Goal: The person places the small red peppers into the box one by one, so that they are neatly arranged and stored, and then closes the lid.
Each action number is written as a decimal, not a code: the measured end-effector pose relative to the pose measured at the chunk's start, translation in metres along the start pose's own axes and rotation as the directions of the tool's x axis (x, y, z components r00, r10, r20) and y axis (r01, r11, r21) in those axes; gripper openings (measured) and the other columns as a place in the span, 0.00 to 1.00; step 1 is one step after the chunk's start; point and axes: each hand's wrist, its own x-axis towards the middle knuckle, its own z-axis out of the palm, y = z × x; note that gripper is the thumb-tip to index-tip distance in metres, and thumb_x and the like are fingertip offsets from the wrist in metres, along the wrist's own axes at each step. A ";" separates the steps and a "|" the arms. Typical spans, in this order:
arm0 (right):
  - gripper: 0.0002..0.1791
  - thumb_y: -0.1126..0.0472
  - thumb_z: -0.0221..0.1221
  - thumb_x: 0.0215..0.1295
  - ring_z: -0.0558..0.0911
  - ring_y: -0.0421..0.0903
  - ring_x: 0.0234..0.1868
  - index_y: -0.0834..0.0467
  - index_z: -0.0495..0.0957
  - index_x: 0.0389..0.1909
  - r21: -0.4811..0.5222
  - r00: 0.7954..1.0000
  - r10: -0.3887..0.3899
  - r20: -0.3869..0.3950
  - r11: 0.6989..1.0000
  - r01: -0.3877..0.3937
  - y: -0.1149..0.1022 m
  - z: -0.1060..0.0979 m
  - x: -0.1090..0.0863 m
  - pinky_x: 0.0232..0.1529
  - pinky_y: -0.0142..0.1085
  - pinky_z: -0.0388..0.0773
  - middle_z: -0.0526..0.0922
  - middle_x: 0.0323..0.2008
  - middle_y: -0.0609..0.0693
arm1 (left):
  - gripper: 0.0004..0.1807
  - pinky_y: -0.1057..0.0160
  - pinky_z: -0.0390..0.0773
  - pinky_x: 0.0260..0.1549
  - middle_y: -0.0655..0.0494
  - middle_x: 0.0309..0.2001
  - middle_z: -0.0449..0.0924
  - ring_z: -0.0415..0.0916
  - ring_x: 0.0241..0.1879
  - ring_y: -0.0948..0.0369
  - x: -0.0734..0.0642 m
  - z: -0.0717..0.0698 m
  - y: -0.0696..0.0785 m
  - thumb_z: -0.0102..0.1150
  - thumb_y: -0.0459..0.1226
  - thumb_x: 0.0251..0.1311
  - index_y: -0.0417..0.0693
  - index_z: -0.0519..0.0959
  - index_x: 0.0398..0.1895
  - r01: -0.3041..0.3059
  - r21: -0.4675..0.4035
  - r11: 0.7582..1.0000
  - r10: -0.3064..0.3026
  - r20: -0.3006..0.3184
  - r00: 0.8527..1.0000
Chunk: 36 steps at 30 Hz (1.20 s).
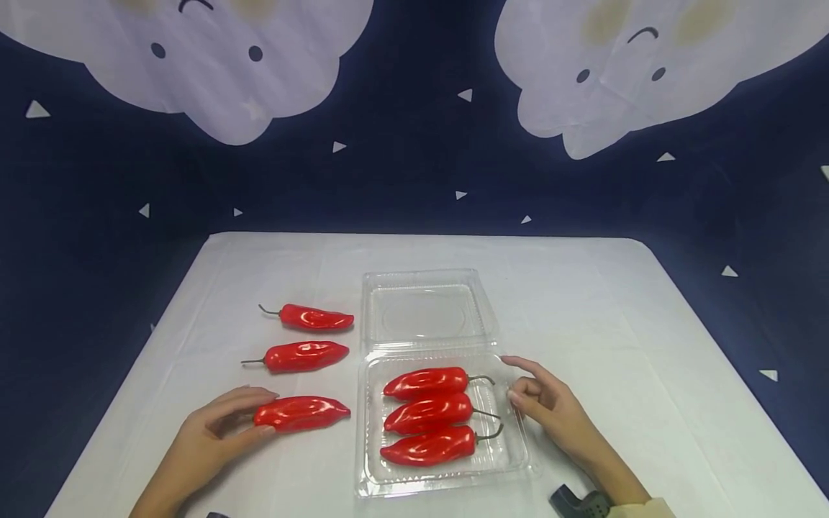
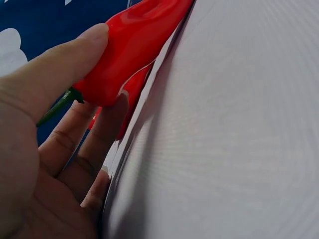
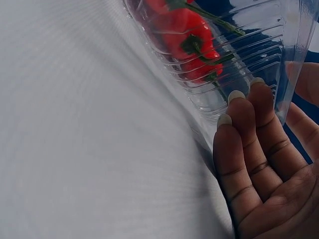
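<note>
My left hand [image 1: 207, 439] pinches a glossy red chili pepper [image 1: 303, 414] at its stem end. In the left wrist view the thumb lies on one side of this pepper [image 2: 134, 47] and fingertips on the other; its green stem [image 2: 59, 105] points toward the palm. An opened clear plastic clamshell container [image 1: 443, 480] sits right of it, with three red peppers [image 1: 429, 416] side by side inside, stems to the right. My right hand [image 1: 550, 414] holds the container's right rim, thumb at the edge; in the right wrist view several fingertips [image 3: 237, 107] touch the ribbed wall.
Two more red peppers, one [image 1: 317, 318] farther back and one [image 1: 306, 356] nearer, lie left of the container. The container's lid [image 1: 424, 309] lies folded back behind its base. A white cloth [image 1: 648, 331] covers the table, with a dark blue patterned cloth [image 1: 401, 180] beyond.
</note>
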 end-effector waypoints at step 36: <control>0.30 0.67 0.58 0.74 0.80 0.45 0.30 0.56 0.65 0.74 -0.013 0.999 -0.047 0.019 0.999 0.048 0.000 0.001 -0.001 0.36 0.35 0.79 0.81 0.30 0.56 | 0.25 0.68 0.83 0.44 0.57 0.56 0.82 0.81 0.51 0.67 0.026 0.012 0.079 0.77 0.37 0.55 0.52 0.85 0.57 -0.251 -0.199 0.947 0.238 -0.086 0.967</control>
